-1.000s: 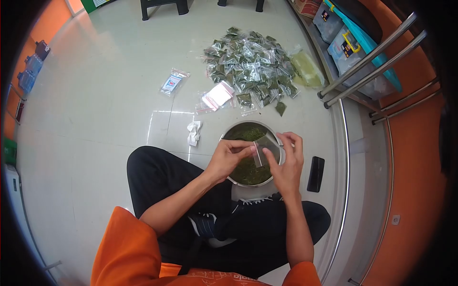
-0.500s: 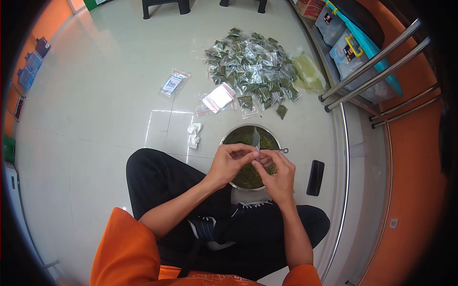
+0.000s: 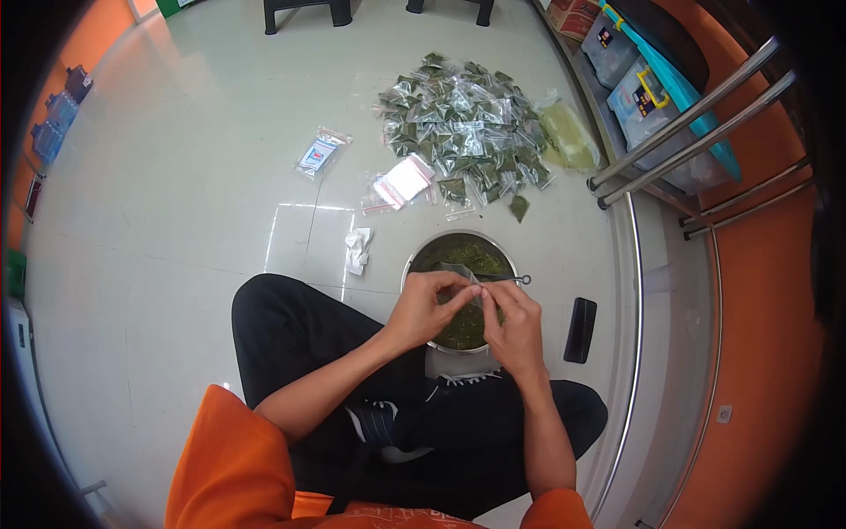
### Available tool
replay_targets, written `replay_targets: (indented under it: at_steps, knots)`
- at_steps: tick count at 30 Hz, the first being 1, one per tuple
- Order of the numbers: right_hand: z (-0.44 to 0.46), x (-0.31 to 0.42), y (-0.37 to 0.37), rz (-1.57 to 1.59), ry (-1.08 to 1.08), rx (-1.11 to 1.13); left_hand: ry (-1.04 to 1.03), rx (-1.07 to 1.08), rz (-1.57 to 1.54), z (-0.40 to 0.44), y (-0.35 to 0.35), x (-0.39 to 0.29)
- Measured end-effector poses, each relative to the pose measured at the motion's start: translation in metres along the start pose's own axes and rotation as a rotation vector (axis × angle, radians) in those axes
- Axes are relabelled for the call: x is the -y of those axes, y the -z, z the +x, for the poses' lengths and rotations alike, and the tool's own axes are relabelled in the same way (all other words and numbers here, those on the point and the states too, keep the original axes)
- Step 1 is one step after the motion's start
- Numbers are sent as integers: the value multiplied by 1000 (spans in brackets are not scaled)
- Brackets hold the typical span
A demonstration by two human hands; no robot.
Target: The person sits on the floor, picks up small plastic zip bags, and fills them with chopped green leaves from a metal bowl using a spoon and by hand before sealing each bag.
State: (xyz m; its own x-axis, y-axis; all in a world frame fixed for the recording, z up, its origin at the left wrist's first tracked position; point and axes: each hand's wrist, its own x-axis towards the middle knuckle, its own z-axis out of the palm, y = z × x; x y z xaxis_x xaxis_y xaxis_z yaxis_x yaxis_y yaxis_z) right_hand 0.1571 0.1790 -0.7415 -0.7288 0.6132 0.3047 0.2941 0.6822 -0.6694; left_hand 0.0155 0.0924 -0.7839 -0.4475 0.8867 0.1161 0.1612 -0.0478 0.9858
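Pale floor tiles [image 3: 176,220] spread around me toward an orange wall [image 3: 767,309], and in front of my crossed legs [image 3: 286,326] stands a metal bowl [image 3: 460,232] of chopped green matter [image 3: 467,335]. Above that bowl, between my two hands, is the small clear plastic bag [image 3: 456,269] on which everything hinges: both grips are closed on it, the left grip [image 3: 419,309] and the right grip [image 3: 515,331] meeting fingertip to fingertip at its near edge. From that pinch the film runs away from me and leans leftward, so most of what I can see of it lies nearer my left fingers, while my right fingers have only the near end; its longer axis I cannot tell for sure, since fingers and folds cover part of it. Below and to the right, a thin utensil with a ring at its end [image 3: 526,279] crosses the bowl's right rim, the ring just beyond my right knuckles and so nearer that hand than the left. Farther off lie a stack of flat packets [image 3: 404,182] and a heap of filled sachets [image 3: 471,132], both well apart from my fingers
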Motion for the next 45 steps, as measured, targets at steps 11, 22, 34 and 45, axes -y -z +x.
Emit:
replay_targets:
  at_steps: [11, 22, 34, 45]
  knots:
    - [1, -15, -8, -305, 43, -34, 39, 150, 130, -6, 0, 4]
    - [-5, 0, -14, 46, -142, 123, 193, 40, 220, 1, 11, 1]
    - [-7, -7, -20, 25, 64, 32, 225, 84, 146, -1, 12, -11]
    - [0, -20, -8, 182, -191, 119, -560, 80, 639, 8, 19, -19]
